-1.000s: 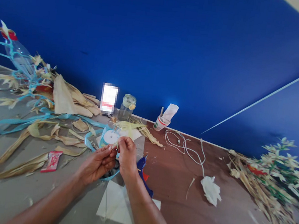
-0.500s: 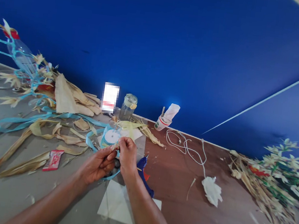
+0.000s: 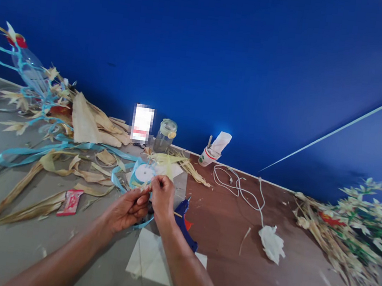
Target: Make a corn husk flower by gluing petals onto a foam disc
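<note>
Close together over the table, my left hand [image 3: 128, 211] and my right hand [image 3: 163, 198] are both closed in a pinch. A small pale piece of dried corn husk [image 3: 145, 186] shows at the left fingertips. My right fingertips meet it from the other side, though my knuckles partly hide the contact. Just behind my hands lies a white spool [image 3: 145, 173] with light blue ribbon [image 3: 116, 179] around it. A dark blue glue gun [image 3: 187, 232] rests to the right of my right forearm, partly covered by it. White paper [image 3: 148, 257] lies beneath my wrists.
Husk strips [image 3: 27, 208] and a red packet [image 3: 70, 202] lie left. A clear bottle with husk flowers [image 3: 27, 74] leans at far left. Along the blue wall stand a lidded jar [image 3: 165, 137] and a cup [image 3: 208, 156]. A white cable [image 3: 256, 203] and husk flowers [image 3: 363, 222] are right.
The camera view has shifted slightly. Both hands stay nearly in place, and the pale husk piece shows a little more clearly at the left fingertips.
</note>
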The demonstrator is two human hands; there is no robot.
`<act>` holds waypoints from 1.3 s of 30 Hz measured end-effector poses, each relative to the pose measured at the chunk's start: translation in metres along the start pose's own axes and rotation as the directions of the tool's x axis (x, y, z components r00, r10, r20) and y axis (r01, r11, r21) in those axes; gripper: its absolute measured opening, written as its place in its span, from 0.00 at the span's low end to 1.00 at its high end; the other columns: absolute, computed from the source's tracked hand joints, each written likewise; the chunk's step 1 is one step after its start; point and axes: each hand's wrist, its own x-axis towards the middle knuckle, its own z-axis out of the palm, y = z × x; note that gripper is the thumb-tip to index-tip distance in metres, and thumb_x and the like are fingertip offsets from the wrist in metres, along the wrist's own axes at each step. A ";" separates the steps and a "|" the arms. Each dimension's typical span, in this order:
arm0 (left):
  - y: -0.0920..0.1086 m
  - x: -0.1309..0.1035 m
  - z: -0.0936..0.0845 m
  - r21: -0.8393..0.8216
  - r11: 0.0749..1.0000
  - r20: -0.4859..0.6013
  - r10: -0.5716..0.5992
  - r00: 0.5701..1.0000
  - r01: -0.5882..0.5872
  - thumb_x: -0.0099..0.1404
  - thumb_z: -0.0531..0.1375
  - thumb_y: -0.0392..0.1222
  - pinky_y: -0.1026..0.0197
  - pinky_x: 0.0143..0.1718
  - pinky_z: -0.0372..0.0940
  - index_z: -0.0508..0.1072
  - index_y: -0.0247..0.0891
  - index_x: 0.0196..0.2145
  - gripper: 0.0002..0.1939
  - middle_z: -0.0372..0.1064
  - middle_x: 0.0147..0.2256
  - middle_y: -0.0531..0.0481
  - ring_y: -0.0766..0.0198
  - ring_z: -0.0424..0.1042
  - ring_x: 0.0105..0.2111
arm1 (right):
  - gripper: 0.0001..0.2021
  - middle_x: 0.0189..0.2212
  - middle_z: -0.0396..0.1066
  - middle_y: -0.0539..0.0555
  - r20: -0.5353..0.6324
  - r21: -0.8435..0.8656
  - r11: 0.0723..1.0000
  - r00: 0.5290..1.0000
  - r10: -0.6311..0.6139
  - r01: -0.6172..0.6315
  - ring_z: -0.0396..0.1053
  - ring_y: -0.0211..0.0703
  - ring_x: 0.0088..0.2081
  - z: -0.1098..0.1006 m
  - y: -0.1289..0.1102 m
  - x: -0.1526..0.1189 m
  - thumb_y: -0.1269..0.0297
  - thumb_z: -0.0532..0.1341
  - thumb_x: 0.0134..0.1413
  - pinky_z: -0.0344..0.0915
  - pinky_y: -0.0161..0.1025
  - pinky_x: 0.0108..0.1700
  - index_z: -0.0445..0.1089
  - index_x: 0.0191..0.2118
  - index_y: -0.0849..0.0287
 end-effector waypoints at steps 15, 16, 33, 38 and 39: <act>0.004 -0.005 0.003 0.186 0.980 -0.049 0.074 0.996 -0.063 0.58 0.62 0.38 0.74 0.11 0.47 0.63 0.35 0.22 0.12 0.55 0.12 0.60 0.79 0.44 0.09 | 0.08 0.17 0.63 0.45 0.343 0.054 0.979 0.925 0.165 -0.195 0.54 0.31 0.19 -0.023 -0.030 0.002 0.61 0.60 0.42 0.52 0.31 0.23 0.68 0.23 0.60; 0.004 -0.004 0.003 0.194 0.979 -0.053 0.074 0.996 -0.062 0.58 0.62 0.38 0.74 0.11 0.47 0.63 0.35 0.23 0.11 0.55 0.12 0.60 0.79 0.44 0.09 | 0.06 0.17 0.64 0.45 0.349 0.030 0.984 0.924 0.156 -0.178 0.54 0.31 0.19 -0.024 -0.031 0.001 0.63 0.60 0.41 0.52 0.31 0.24 0.68 0.23 0.60; 0.008 -0.016 0.021 0.116 0.946 0.015 0.302 0.953 -0.302 0.59 0.60 0.42 0.71 0.19 0.56 0.69 0.33 0.32 0.08 0.63 0.23 0.53 0.76 0.53 0.16 | 0.08 0.13 0.55 0.42 0.152 0.178 0.973 0.981 0.123 -0.150 0.50 0.31 0.17 -0.022 -0.024 0.007 0.61 0.60 0.42 0.47 0.32 0.21 0.64 0.21 0.60; 0.006 -0.018 0.024 0.160 0.919 0.023 0.361 0.932 -0.360 0.56 0.64 0.38 0.73 0.19 0.54 0.67 0.34 0.27 0.08 0.61 0.22 0.56 0.78 0.51 0.16 | 0.08 0.14 0.54 0.42 0.141 0.249 0.955 0.982 0.126 -0.158 0.49 0.31 0.18 -0.015 -0.027 0.001 0.61 0.59 0.42 0.46 0.32 0.21 0.63 0.22 0.59; 0.006 -0.018 0.024 0.175 0.916 0.023 0.363 0.932 -0.361 0.55 0.64 0.38 0.74 0.18 0.53 0.67 0.34 0.27 0.08 0.61 0.21 0.57 0.79 0.50 0.16 | 0.08 0.14 0.54 0.42 0.137 0.248 0.956 0.983 0.126 -0.157 0.49 0.31 0.18 -0.013 -0.028 -0.001 0.61 0.59 0.42 0.46 0.32 0.21 0.63 0.22 0.59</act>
